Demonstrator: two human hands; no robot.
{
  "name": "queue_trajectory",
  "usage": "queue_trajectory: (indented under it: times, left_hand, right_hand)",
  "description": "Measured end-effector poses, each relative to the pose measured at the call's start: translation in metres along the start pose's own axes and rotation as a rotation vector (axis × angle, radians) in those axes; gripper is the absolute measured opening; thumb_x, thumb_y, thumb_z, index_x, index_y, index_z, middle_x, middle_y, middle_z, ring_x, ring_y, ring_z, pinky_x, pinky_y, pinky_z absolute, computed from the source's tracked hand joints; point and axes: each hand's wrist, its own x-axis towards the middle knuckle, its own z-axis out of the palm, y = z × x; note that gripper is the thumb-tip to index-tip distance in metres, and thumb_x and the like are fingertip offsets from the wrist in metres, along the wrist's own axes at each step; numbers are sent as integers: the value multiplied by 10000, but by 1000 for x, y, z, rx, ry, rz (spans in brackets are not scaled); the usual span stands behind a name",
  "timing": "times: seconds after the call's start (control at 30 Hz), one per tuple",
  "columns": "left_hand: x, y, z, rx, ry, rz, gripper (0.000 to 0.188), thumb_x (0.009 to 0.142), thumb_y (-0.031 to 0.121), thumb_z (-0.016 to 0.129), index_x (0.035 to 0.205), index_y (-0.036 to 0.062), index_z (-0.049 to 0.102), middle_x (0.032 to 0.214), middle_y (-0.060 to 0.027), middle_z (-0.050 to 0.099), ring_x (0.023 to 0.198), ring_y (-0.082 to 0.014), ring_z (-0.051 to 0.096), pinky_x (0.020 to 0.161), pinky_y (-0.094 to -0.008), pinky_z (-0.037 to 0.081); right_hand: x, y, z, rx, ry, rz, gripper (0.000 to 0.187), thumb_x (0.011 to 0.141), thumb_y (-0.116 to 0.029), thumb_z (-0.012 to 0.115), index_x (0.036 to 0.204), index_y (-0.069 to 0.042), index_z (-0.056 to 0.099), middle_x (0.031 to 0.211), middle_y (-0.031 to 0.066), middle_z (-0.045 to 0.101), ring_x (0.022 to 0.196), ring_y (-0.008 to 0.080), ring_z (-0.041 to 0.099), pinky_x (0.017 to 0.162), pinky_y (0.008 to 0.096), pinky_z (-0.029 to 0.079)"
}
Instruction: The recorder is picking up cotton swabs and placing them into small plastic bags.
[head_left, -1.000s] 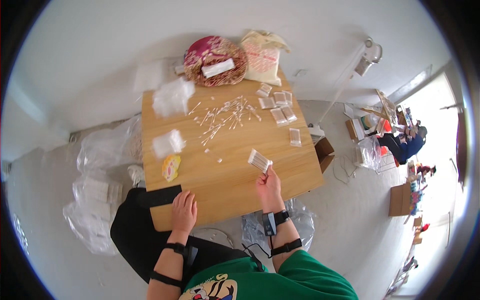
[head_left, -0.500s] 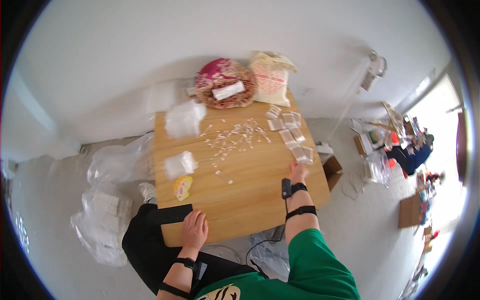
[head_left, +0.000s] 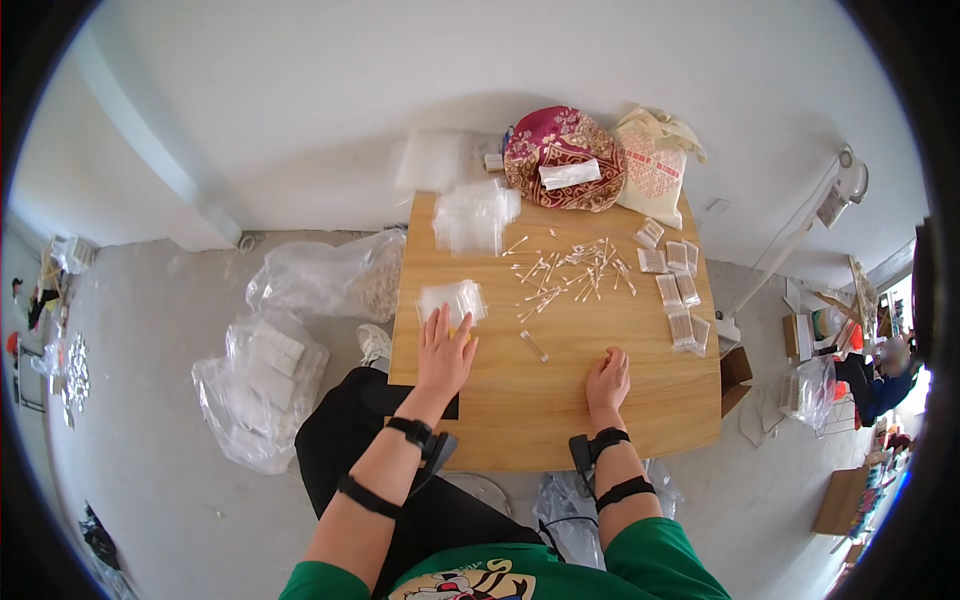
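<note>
a person in a green shirt sits at a wooden table (head_left: pixel 560 400), seen from above. the left hand (head_left: pixel 443 350) lies flat at about ten o'clock from the table's middle, fingers spread apart, fingertips resting on a small stack of clear plastic bags (head_left: pixel 452 300) near the table's left edge. something yellow shows just under the palm, too hidden to identify. the right hand (head_left: pixel 608 380) rests at about five o'clock, fingers loosely curled together against the wood, holding nothing. between the hands lies one small clear packet (head_left: pixel 533 346). at twelve o'clock, cotton swabs (head_left: pixel 570 272) lie scattered. at two o'clock, filled packets (head_left: pixel 675 290) sit in a loose row. a larger pile of clear bags (head_left: pixel 475 215) lies at eleven o'clock, beside a round patterned cushion (head_left: pixel 565 158).
</note>
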Motion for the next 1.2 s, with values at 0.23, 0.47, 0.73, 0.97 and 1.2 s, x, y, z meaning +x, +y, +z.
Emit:
queue_trajectory:
  times: [0.23, 0.47, 0.73, 0.97, 1.2]
  left_hand:
    - [23, -19, 16, 146, -494, -239, 524, 1012, 406, 382, 1414, 80, 463, 1527, -162, 349, 1436, -284, 288, 1166, -522, 183]
    - [10, -55, 30, -365, -244, -236, 500, 1007, 260, 443, 1437, 11, 386, 1510, -150, 382, 1410, -303, 334, 1161, -519, 195]
    - [13, -33, 5, -517, -41, -376, 356, 961, 74, 514, 1312, 74, 569, 1278, -169, 607, 1033, -316, 641, 855, -393, 505]
    - [2, 2, -48, -1104, 106, -659, 327, 1022, 113, 458, 1332, 43, 536, 1081, -72, 679, 951, -150, 673, 740, -274, 528]
    - [-97, 38, -101, -1396, -406, -697, 316, 1025, 121, 461, 1304, -14, 526, 1058, -86, 667, 982, -174, 664, 897, -287, 513]
  right_hand:
    - [-3, -1, -4, -29, -44, 65, 158, 910, -87, 525, 1067, -76, 532, 1029, 137, 598, 865, 364, 608, 709, 460, 491]
    - [-1, -4, 3, 1, -42, 65, 155, 885, -77, 529, 1039, -69, 545, 1035, 143, 594, 891, 369, 604, 734, 458, 493]
    - [1, -1, 0, -20, -30, 56, 153, 875, -79, 536, 1027, -73, 550, 1038, 142, 595, 889, 375, 604, 739, 464, 498]
    - [1, 4, 2, 51, -33, 100, 165, 865, -68, 544, 1030, -69, 554, 1034, 151, 595, 899, 366, 603, 755, 449, 496]
    - [-63, -37, -5, 1061, -516, 519, 239, 986, -294, 526, 917, -87, 623, 836, 38, 635, 724, 122, 609, 605, 286, 494]
